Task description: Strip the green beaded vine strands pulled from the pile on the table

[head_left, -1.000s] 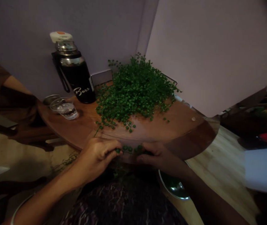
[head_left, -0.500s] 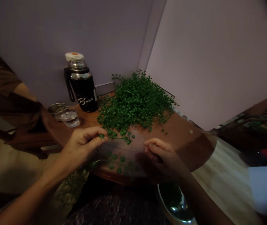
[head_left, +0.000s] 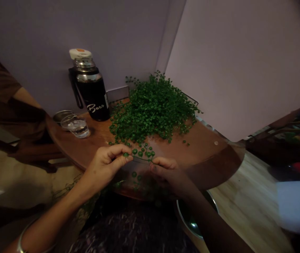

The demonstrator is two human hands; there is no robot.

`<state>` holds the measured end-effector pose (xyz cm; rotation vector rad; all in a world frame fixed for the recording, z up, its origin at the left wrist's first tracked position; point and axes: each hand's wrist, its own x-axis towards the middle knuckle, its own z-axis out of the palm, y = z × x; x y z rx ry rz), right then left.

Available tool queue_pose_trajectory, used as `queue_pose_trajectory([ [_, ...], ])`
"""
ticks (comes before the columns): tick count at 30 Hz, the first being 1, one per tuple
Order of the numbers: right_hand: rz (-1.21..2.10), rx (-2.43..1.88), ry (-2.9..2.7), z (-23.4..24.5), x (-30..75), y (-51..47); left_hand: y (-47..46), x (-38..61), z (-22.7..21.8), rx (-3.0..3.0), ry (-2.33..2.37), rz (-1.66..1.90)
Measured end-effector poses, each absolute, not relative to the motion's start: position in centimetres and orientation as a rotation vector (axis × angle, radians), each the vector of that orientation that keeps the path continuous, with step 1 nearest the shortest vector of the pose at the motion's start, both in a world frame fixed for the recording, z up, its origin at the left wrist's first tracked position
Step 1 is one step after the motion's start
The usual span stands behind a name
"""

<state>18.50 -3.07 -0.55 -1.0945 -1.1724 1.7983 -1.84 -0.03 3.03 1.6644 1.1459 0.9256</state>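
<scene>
A sprig of small round green leaves is stretched between my two hands above the front of the round wooden table. My left hand pinches its left end with closed fingers. My right hand is closed on its right end. Just behind them a large heap of the same leafy greens lies on the table by the wall corner. Below my right forearm, beside my lap, a steel bowl shows dark green contents.
A black flask with a white lid stands at the back left of the table, a glass of water and a small steel dish beside it. Another person's sleeve and arm are at the left. Wooden floor lies to the right.
My hands rose from the table's front edge. The left pulled a sprig from the heap, and the right has now closed on its other end.
</scene>
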Motion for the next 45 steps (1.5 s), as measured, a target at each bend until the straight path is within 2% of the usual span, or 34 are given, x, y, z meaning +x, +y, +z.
queue_pose_trajectory([
  [3,1.667,-1.191,-1.35,-0.2,18.8,-3.4,0.0,-2.4,3.2,1.826,1.114,0.833],
  [7,1.34,-1.244,-1.883,1.4,19.6,-4.0,-0.5,-2.7,3.1,2.02,1.024,0.71],
  [11,1.378,-1.164,-2.11,3.0,21.4,-4.4,-1.0,-3.1,3.0,2.089,0.926,0.665],
  [14,1.442,-1.256,-1.993,3.0,23.9,-4.6,-0.8,-5.1,3.6,2.07,1.03,0.871],
  [17,1.436,-1.411,-1.453,2.1,26.0,-4.5,-0.3,-7.4,4.5,1.899,1.266,1.071],
  [19,1.461,-1.361,-1.105,1.5,26.0,-4.1,-0.1,-7.7,4.7,1.781,1.327,1.078],
  [22,1.609,-1.185,-0.898,0.8,24.0,-3.2,0.1,-6.3,4.1,1.684,1.197,0.917],
  [25,1.741,-1.09,-0.934,0.3,21.3,-2.4,0.3,-4.3,3.2,1.606,1.083,0.764],
  [30,1.768,-1.045,-1.218,-0.3,19.4,-1.7,0.2,-3.0,2.5,1.566,1.037,0.691],
  [38,1.387,-1.098,-1.679,0.2,18.8,-1.6,-0.1,-2.7,2.6,1.593,0.99,0.573],
  [45,1.119,-1.271,-1.435,-0.5,18.4,-1.9,-1.1,-1.7,1.9,1.747,0.997,0.59],
])
